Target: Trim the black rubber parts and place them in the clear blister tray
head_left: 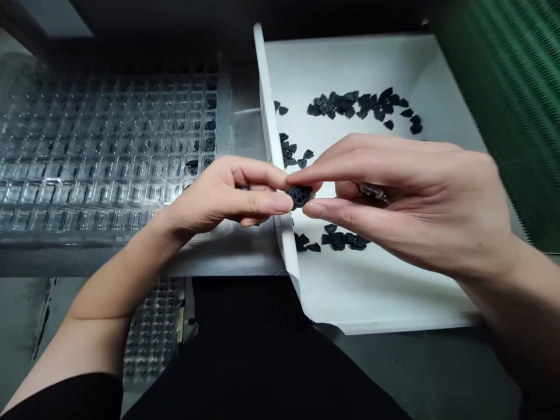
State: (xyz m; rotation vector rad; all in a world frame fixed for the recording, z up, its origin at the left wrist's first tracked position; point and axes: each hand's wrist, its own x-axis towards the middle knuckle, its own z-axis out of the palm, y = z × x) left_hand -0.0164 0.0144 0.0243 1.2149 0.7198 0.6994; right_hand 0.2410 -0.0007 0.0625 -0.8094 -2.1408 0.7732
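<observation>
Between my two hands is a small black part [300, 196] with a round, spoked, wheel-like face. My left hand [245, 195] pinches its left side between thumb and forefinger, the other fingers curled beneath. From the right, the thumb and forefinger of my right hand [406, 198] close on the same part. Inside the curl of my right hand shows a small shiny object [374, 193], too little of it visible to name. Both hands are above the raised left wall of a white tray [371, 297]. Similar black pieces [336, 105] lie scattered in that tray.
A clear plastic compartment tray [109, 157] fills the left; several cells at its right edge hold black parts [210, 143]. Another clear compartment tray [153, 332] sits lower down, below the metal table edge [245, 265]. A green ribbed surface [516, 105] borders the white tray at right.
</observation>
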